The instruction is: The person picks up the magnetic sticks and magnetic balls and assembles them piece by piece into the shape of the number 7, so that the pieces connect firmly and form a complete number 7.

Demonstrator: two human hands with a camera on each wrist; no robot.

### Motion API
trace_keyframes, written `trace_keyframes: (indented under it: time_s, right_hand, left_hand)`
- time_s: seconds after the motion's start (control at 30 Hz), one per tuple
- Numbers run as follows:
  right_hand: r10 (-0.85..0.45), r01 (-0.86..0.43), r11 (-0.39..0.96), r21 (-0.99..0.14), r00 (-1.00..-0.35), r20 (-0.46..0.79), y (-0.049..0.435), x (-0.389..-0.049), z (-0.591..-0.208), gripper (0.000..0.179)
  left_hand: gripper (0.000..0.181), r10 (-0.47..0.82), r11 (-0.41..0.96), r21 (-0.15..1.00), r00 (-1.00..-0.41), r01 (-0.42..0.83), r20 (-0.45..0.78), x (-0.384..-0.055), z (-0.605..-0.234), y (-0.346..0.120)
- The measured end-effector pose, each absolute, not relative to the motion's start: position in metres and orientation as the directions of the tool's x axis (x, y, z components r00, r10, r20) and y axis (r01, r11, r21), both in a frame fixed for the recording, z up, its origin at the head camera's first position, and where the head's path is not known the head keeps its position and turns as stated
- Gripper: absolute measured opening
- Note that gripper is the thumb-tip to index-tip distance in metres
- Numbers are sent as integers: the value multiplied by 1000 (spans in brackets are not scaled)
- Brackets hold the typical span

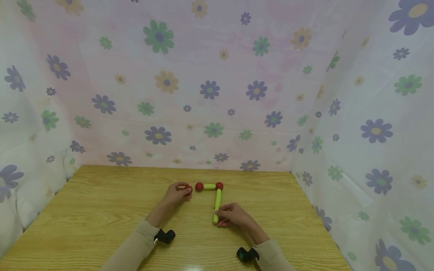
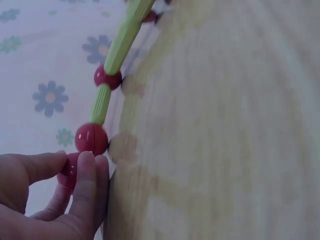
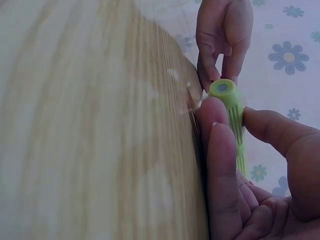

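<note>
Between thumb and fingers my left hand [image 1: 175, 196] pinches a red ball [image 1: 188, 189]. Just right of it on the table lies a second red ball [image 1: 199, 186], joined by a short yellow-green rod [image 1: 209, 186] to a red corner ball [image 1: 219, 186]. From that corner a longer yellow-green rod [image 1: 217, 198] runs toward me. My right hand [image 1: 234, 214] pinches this rod near its free end. In the right wrist view, that rod end [image 3: 222, 88] has a round grey disc in it. The left wrist view shows the held ball [image 2: 69, 172] close against the neighbouring ball [image 2: 91, 138]; contact is unclear.
The wood-grain table [image 1: 101, 210] carries the pieces. Flower-patterned cloth [image 1: 210, 113] stands behind it and at both sides. Each wrist wears a black camera, one on the left [image 1: 165, 236] and one on the right [image 1: 246, 255].
</note>
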State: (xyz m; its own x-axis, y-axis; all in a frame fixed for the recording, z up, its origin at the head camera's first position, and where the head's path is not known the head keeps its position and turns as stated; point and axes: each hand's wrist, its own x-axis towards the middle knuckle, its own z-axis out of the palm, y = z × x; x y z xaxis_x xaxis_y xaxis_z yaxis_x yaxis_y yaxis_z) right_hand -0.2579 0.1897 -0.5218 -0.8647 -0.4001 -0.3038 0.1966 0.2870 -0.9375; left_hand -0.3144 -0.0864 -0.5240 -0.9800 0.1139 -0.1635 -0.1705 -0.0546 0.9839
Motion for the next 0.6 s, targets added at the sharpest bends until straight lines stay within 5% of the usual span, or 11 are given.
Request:
trace_keyframes:
  time_s: [0.6]
  right_hand:
    - [-462, 140, 328, -934, -839, -288, 177, -272, -519, 32]
  left_hand:
    - [32, 128, 117, 986, -983, -115, -130, -266, -519, -76]
